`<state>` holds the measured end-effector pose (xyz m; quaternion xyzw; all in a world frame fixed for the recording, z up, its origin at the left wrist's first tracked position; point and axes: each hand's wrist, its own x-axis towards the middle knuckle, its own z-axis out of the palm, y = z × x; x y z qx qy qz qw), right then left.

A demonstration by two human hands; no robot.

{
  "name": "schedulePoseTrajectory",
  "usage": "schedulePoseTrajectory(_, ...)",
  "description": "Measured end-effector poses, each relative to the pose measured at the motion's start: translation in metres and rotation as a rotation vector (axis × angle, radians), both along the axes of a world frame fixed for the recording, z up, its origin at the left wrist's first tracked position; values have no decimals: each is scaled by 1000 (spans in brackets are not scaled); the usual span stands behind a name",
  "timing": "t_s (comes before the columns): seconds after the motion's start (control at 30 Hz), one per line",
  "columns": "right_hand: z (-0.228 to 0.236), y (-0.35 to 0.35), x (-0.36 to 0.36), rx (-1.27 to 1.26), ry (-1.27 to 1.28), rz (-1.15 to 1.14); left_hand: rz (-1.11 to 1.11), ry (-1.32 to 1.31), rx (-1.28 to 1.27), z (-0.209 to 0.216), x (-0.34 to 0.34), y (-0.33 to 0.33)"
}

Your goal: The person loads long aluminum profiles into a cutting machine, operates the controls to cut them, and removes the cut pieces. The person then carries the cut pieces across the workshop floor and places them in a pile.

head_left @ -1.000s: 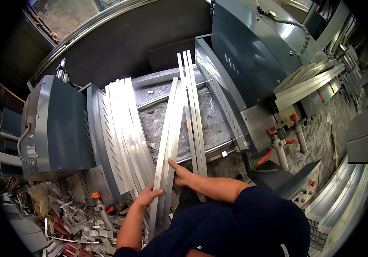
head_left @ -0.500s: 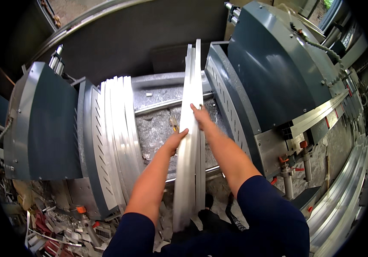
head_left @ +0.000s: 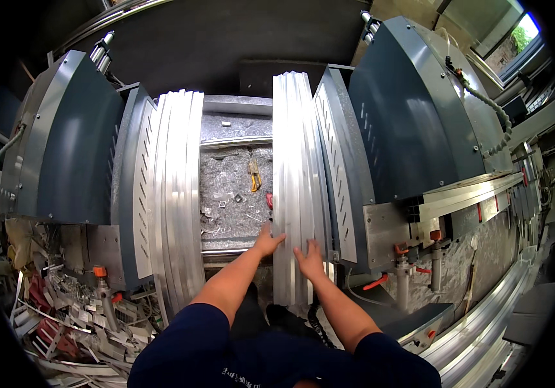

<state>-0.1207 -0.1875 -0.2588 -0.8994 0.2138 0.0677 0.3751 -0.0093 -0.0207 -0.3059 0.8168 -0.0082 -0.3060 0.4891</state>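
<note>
A bundle of long silver aluminium profiles point(head_left: 290, 155) lies lengthwise in front of me, beside the right machine head. My left hand point(head_left: 268, 242) is at the bundle's left edge near its close end, thumb stretched over the top and fingers apart. On the bundle's near right part rests my right hand point(head_left: 311, 260), its fingers spread and pointing away from me. Neither hand is wrapped around a profile. Across the gap, a second bundle of aluminium profiles point(head_left: 177, 174) lies beside the left machine head.
Dark grey machine heads stand left point(head_left: 77, 142) and right point(head_left: 407, 123). Between the bundles, a yellow-handled tool point(head_left: 254, 178) and small offcuts lie on the dusty bed point(head_left: 226, 213). Scrap pieces point(head_left: 64, 317) heap at lower left. More long profiles point(head_left: 484, 323) lie at lower right.
The profiles I held tilted in both hands now lie flat on the right side. Both hands have come nearer to me and loosened their grip. My view has shifted slightly.
</note>
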Motion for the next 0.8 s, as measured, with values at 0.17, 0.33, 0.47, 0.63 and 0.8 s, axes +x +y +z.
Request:
schedulePoseTrajectory(0.17, 136, 13, -7, 418, -27, 76, 93, 303, -260, 4, -26, 21)
schedulePoseTrajectory(0.33, 391, 19, 8, 233, -747, 701, 277, 593, -178, 13, -59, 93)
schedulePoseTrajectory(0.47, 485, 36, -60, 227, -1050, 837, 212, 558, -64, 23, -105, 147)
schedulePoseTrajectory(0.63, 518, 78, -98, 427, -1047, 445, 319, 592, -22, 63, -148, 187)
schedulePoseTrajectory(0.8, 481, 73, -59, 493, -1583, 872, 441, 549, -11, 79, -178, 211)
